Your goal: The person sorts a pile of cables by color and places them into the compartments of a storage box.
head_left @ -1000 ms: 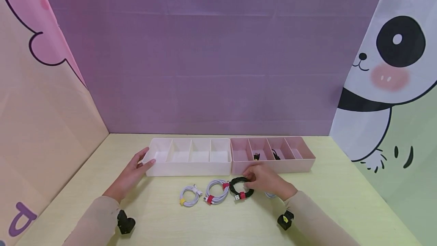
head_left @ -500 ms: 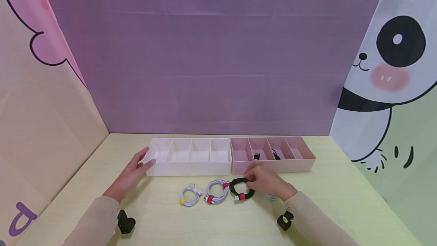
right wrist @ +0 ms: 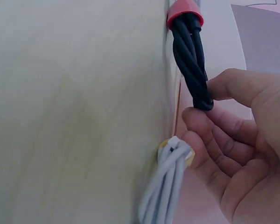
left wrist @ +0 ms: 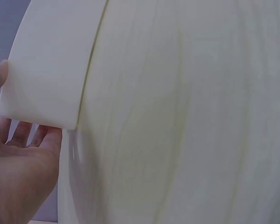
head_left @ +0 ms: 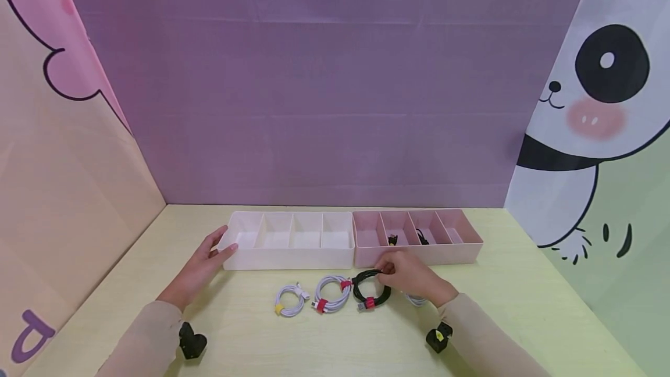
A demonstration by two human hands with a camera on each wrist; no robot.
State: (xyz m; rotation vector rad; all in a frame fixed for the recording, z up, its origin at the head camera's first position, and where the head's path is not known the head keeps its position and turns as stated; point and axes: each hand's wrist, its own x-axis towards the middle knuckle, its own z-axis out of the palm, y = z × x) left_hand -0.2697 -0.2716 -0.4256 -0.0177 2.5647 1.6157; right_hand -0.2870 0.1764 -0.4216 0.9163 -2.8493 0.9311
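Note:
My left hand (head_left: 206,259) holds the left end of a white box (head_left: 290,259) with several compartments. In the left wrist view its thumb lies at the rim and its fingers rest along the end wall. My right hand (head_left: 408,275) pinches a coiled black USB cable (right wrist: 189,56) between thumb and index finger, in front of the pink box (head_left: 450,255). A red strap (right wrist: 185,11) binds that coil. Partly hidden below the right hand lies a pale grey coiled cable (right wrist: 163,182) with a yellow strap.
Left of the black coil lie a white cable coil with red straps (head_left: 332,306) and a smaller one with a yellow strap (head_left: 280,309). Small dark cables (head_left: 421,237) sit in two middle compartments of the pink box. A purple wall (head_left: 335,103) stands behind.
The black cable coil has shifted slightly up and to the right with my right hand, and its plug has swung a little. My left hand stays at the white box.

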